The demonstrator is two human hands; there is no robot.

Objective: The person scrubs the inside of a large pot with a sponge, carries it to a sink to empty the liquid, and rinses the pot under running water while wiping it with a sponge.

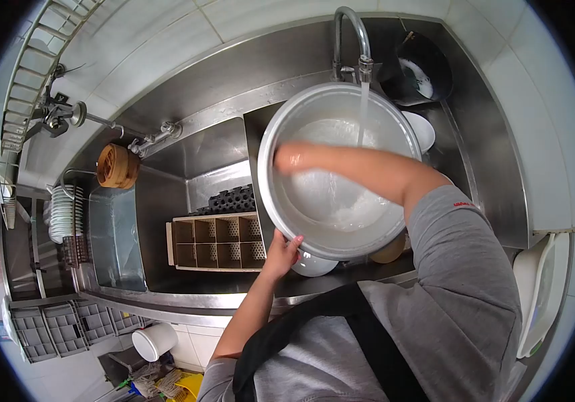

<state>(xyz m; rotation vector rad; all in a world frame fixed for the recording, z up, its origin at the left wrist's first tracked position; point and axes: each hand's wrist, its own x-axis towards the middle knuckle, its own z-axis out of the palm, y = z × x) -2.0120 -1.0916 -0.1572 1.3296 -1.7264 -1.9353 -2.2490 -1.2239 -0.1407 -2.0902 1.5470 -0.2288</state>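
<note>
A large pale grey basin (314, 250) sits over the right sink compartment, with some water in its bottom. Water (364, 110) runs into it from the curved faucet (366, 60). My left hand (282, 253) grips the basin's near left edge, thumb toward the rim and the other fingers mostly hidden. Reaching across the basin, my right hand (292, 158) is against the inside of its left wall. Those fingers are blurred and partly hidden, so whether they hold anything does not show.
Left of the basin, a compartmented crate (217, 232) and a black perforated mat (230, 199) lie in the middle sink. A bamboo steamer (118, 166) stands on the divider. A black pan (428, 67) and white bowl (421, 131) are at right. Plates (66, 213) stand far left.
</note>
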